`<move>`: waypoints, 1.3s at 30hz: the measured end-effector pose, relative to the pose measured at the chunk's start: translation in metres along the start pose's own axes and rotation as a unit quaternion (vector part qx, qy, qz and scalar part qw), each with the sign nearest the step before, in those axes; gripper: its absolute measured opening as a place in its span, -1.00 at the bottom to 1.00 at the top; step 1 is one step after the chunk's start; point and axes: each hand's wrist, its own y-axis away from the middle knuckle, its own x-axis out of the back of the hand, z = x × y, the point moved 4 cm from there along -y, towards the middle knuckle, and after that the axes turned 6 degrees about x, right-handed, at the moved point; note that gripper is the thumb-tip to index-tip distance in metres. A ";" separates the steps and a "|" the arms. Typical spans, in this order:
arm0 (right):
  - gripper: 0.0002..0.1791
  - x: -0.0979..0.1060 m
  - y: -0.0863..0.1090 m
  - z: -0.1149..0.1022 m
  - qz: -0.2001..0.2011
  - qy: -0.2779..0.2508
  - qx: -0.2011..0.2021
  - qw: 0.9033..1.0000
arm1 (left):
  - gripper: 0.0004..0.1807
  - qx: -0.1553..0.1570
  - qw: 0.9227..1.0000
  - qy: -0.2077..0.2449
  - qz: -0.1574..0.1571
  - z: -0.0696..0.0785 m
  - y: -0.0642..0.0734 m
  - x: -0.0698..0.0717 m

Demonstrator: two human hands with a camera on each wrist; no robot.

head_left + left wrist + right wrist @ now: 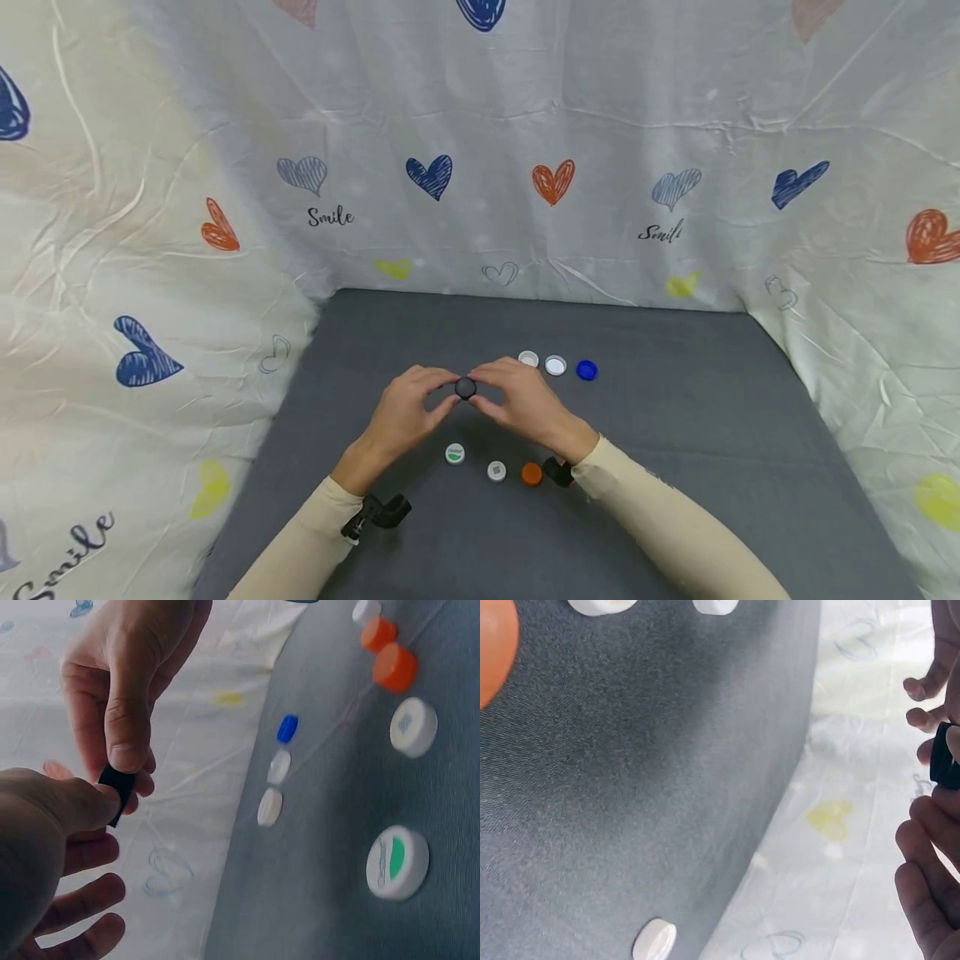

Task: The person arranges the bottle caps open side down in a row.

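Note:
Both hands hold a small black bottle cap (466, 387) above the table in the head view. My left hand (408, 408) pinches its left side between thumb and index finger. On the other side my right hand (525, 400) pinches it the same way. In the left wrist view, the black cap (116, 787) is seen edge-on, partly covered by the thumbs. Only part of the cap (943, 757) shows at the right edge of the right wrist view. Nearer my body lie a white cap with a green mark (455, 453), a white cap (497, 472) and an orange cap (532, 474).
Beyond my right hand, two white caps (528, 358) and a blue cap (587, 370) lie in a row. Another orange cap (378, 634) and a white one (366, 610) show in the left wrist view. A heart-printed cloth (487, 225) surrounds the grey table (675, 400).

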 end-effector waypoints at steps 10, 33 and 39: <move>-0.78 -0.049 -0.011 0.017 -0.113 0.016 -0.017 0.993 | -0.71 0.062 0.992 -0.087 -0.073 -0.031 0.010 -0.017; -0.89 -0.106 -0.016 0.021 -0.224 0.087 -0.052 0.969 | -0.76 0.074 0.979 -0.147 -0.119 -0.068 0.033 -0.052; -0.83 -0.103 -0.016 0.021 -0.227 0.088 -0.049 0.969 | -0.77 0.077 0.971 -0.180 -0.135 -0.067 0.032 -0.050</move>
